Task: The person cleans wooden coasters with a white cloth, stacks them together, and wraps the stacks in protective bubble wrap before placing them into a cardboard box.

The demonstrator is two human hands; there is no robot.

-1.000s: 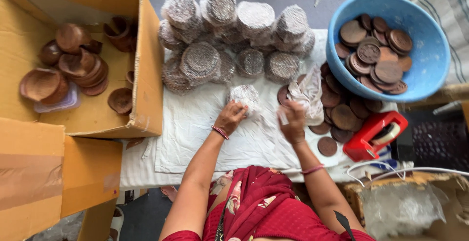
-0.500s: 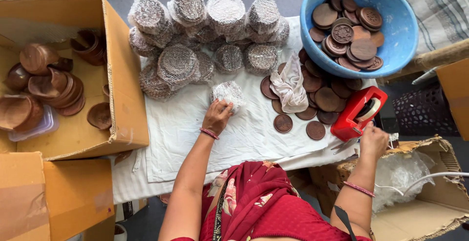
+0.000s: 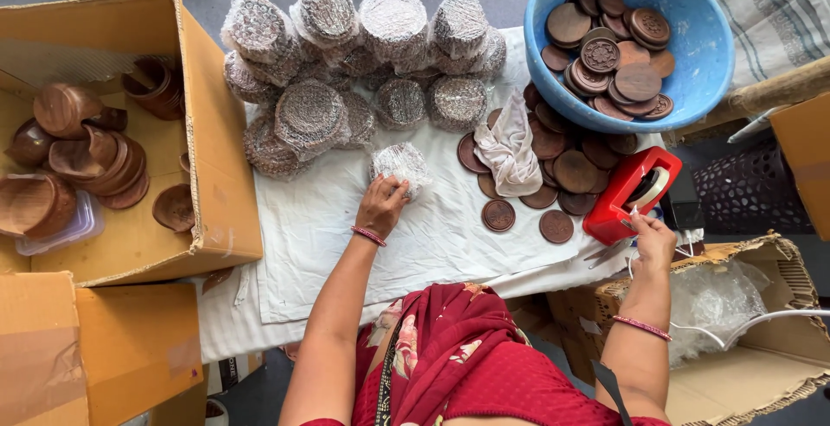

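Two hands at work. Left hand (image 3: pixel 381 204): fingers closed over a bubble-wrapped bundle (image 3: pixel 399 167), pressed to the white cloth (image 3: pixel 346 244), unchanged from half a second ago. Right hand (image 3: pixel 654 240): now pinching at the near end of the red tape dispenser (image 3: pixel 631 194) (tape strip itself not discernible), no longer at the rag (image 3: pixel 510 149). Sealing stage, judging by that shift. Beyond the held bundle: wrapped stacks (image 3: pixel 363 54).

left hand (image 3: pixel 381 206): arm extended, fingers curled down | right hand (image 3: pixel 654 240): fingers pinched
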